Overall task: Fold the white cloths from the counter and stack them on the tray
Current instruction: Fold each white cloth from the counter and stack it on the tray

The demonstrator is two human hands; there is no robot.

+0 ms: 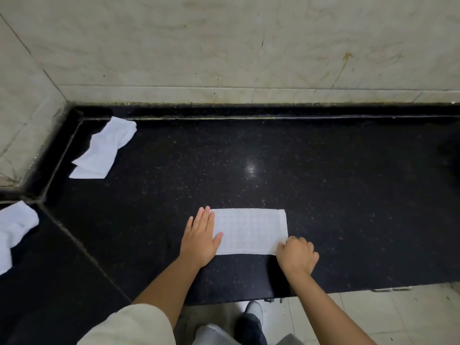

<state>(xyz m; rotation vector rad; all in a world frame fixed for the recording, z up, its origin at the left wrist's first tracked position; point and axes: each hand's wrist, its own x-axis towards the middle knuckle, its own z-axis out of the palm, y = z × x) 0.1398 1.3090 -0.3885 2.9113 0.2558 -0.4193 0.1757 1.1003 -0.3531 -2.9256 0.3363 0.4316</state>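
Hands (pixel 200 241) (pixel 296 255) hold flat, white, grid-textured cloth (pixel 249 230)

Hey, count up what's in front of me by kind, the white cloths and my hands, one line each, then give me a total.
White cloths: 3, the folded cloth under the hands, a rumpled cloth at the back left corner, another rumpled cloth at the far left edge.
Hands: 2, left hand flat on the folded cloth, right hand pinching its near right corner.
Trays: 0 in view.
Total: 5
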